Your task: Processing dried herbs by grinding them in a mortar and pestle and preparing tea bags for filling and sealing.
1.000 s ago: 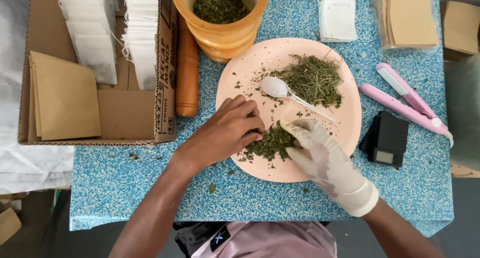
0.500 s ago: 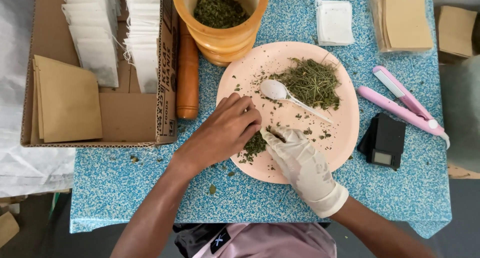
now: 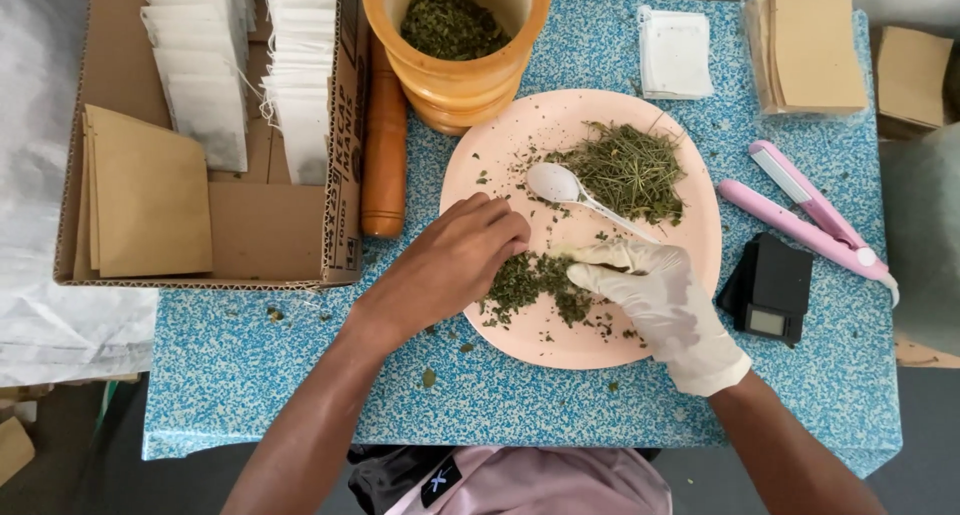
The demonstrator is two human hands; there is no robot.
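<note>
A pale pink plate (image 3: 610, 115) lies on a blue speckled table. Near its front edge sits a small heap of crushed green leaves (image 3: 535, 280). My bare left hand (image 3: 455, 260) curls over the left side of that heap, fingertips in the leaves. My right hand (image 3: 660, 295), in a white glove, presses against the heap's right side with fingers spread. A second pile of dried, needle-like herbs (image 3: 625, 170) rests at the plate's back right. A white plastic spoon (image 3: 560, 187) lies between the piles.
A wooden mortar (image 3: 455, 40) holding crushed leaves stands behind the plate, a wooden pestle (image 3: 383, 140) beside it. A cardboard box (image 3: 260, 230) at left holds white sachets and brown envelopes. A pink sealing tool (image 3: 810, 210), a small black scale (image 3: 775, 290) and brown envelopes (image 3: 805, 50) sit right.
My gloved right hand has swept back to the right across the plate's front, and the crushed leaves now lie spread wider between both hands. My left hand stays nearly in place.
</note>
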